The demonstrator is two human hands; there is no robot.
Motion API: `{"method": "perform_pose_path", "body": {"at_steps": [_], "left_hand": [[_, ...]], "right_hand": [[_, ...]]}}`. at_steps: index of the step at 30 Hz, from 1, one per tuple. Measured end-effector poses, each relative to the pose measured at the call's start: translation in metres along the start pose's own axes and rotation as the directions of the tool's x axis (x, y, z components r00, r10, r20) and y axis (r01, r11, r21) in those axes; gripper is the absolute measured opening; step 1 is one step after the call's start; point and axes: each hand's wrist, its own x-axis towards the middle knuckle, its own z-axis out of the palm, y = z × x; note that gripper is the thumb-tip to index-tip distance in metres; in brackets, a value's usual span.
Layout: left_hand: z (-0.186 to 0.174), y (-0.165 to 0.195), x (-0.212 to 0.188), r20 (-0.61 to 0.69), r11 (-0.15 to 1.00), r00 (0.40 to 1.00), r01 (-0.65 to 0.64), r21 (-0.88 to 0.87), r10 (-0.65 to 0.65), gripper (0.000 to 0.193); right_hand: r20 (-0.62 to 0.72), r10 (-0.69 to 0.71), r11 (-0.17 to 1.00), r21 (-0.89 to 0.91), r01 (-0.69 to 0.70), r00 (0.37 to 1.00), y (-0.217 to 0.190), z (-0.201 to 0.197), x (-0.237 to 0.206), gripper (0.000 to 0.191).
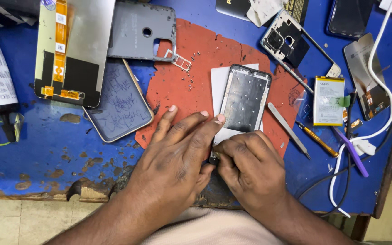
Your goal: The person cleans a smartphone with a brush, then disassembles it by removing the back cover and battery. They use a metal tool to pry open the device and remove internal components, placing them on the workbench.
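A black phone frame [244, 98] lies tilted on a white card [219, 81] on a red mat [196, 68], just beyond both hands. The left hand [178, 154] lies flat with fingers stretched forward, its index fingertip touching the frame's near left edge. The right hand [250, 165] is curled, its fingers pressed together around the frame's near end and a small dark part [213, 158] there; what exactly it pinches cannot be told. To the right of the frame lie grey tweezers [288, 129], an orange-handled screwdriver [317, 139], a purple pry tool [352, 152] and a white-and-yellow rectangular battery [328, 100] with a label. A white cable [382, 72] loops down the right side. Far right sits another stripped phone frame [286, 41]. At far left lie a display panel [73, 50] with an orange flex strip, a grey back cover [141, 29] and a dark glass panel [116, 102] with scribbles. Tiny screws [191, 84] are scattered on the mat. The surface [37, 136] is worn blue with chipped patches along its near edge.
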Motion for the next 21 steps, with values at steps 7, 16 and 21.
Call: {"method": "perform_pose_path", "body": {"at_steps": [7, 16, 21], "left_hand": [[0.001, -0.001, -0.001, 0.004, 1.000, 1.000, 0.002, 0.014, -0.002, 0.080], [0.001, -0.001, 0.000, 0.031, 1.000, 0.999, 0.024, 0.009, -0.024, 0.080], [0.000, -0.001, 0.001, 0.018, 1.000, 1.000, 0.000, 0.017, 0.000, 0.080]], "right_hand": [[0.059, -0.088, 0.994, 0.067, 0.084, 0.994, -0.001, -0.003, 0.000, 0.027], [0.147, -0.135, 0.987, 0.111, 0.119, 0.980, 0.006, -0.009, 0.001, 0.029], [0.101, -0.111, 0.981, 0.169, 0.093, 0.989, 0.014, -0.017, -0.003, 0.020]]}}
